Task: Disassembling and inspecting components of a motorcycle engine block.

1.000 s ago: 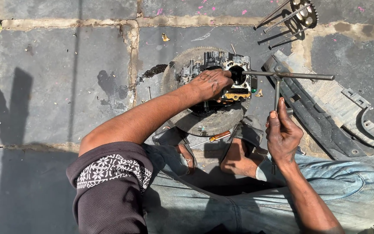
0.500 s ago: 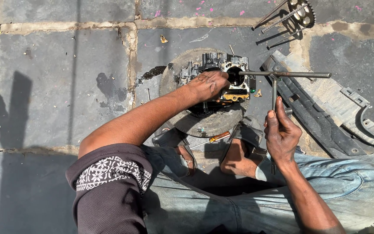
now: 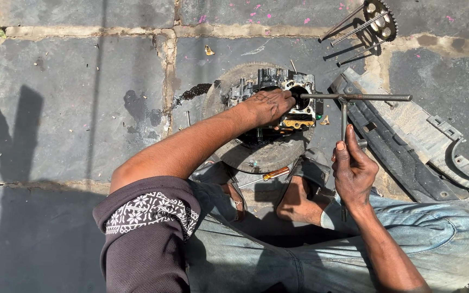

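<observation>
Sitting low on the stone floor (image 3: pixel 71 103), the person shows two knees in blue jeans (image 3: pixel 424 239) nearest the camera, and two sandalled feet (image 3: pixel 299 201) just beyond them, soles turned toward each other. Between the feet lies one small screwdriver (image 3: pixel 271 174) with an orange handle. The right hand (image 3: pixel 354 171) is clenched around the upright shaft of one T-handle wrench (image 3: pixel 348 99), thumb pressed along the shaft; the wrench's crossbar runs level, its left end reaching the engine part's round opening. One dark metal engine part (image 3: pixel 283 92) rests on one round, worn disc (image 3: pixel 261 154) just ahead of the feet. The left hand (image 3: pixel 270 106) lies palm down on top of the engine part, fingers spread and pressing rather than closed on it, so it covers much of the casting; the left arm stretches out straight from a dark sleeve with a white patterned cuff (image 3: pixel 147 211). To the right of the disc, one long grey plastic panel (image 3: pixel 408 135) lies slantwise on the floor, passing under the wrench. Left of the disc an oily dark stain (image 3: pixel 194 92) marks the stone. Farthest off, at the top right, one toothed sprocket (image 3: pixel 381 16) rests with three thin metal rods (image 3: pixel 348 32) fanned out beside it.
</observation>
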